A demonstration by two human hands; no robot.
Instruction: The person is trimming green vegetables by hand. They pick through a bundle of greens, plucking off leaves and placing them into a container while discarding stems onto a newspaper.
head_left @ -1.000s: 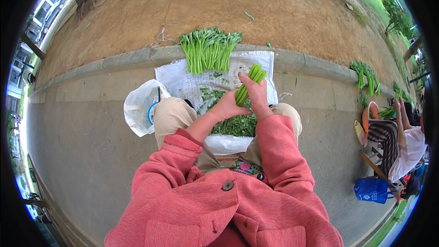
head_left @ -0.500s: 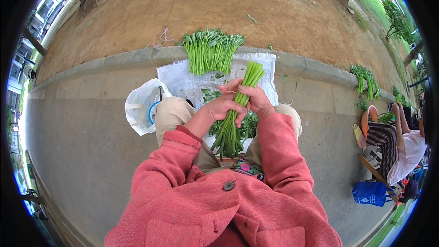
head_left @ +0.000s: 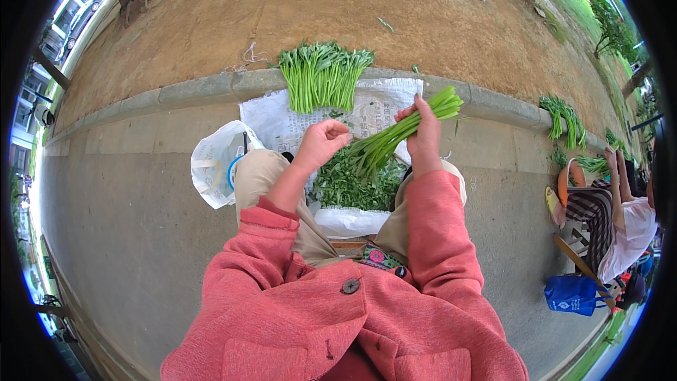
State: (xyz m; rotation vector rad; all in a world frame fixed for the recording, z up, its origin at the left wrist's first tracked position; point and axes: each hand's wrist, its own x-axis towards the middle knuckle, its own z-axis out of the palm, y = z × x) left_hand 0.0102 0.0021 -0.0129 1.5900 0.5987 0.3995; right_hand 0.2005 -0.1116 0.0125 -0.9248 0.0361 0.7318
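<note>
My right hand (head_left: 425,134) is closed round a bunch of leafy green stalks (head_left: 395,137), which look like water spinach. The bunch slants, cut ends up to the right and leaves down to the left. My left hand (head_left: 326,142) hovers left of the leaf tips, apart from the bunch. Its fingers are pinched together, and whatever may be between them is too small to make out. Below both hands, between my knees, loose picked leaves (head_left: 356,187) lie heaped on a white woven sack (head_left: 259,114). A row of trimmed stalks (head_left: 321,88) rests at the sack's far edge.
A white plastic bag (head_left: 211,162) stands beside my left knee. Behind the sack runs a stone kerb (head_left: 204,92) with bare earth beyond. At right a seated person (head_left: 627,233) works near an orange basket (head_left: 570,180), a blue bag (head_left: 571,295) and more greens (head_left: 563,121) on the kerb.
Both hands were together round the bunch. My left hand has let go and drawn left; my right hand has moved right, tilting the bunch and uncovering the leaf heap.
</note>
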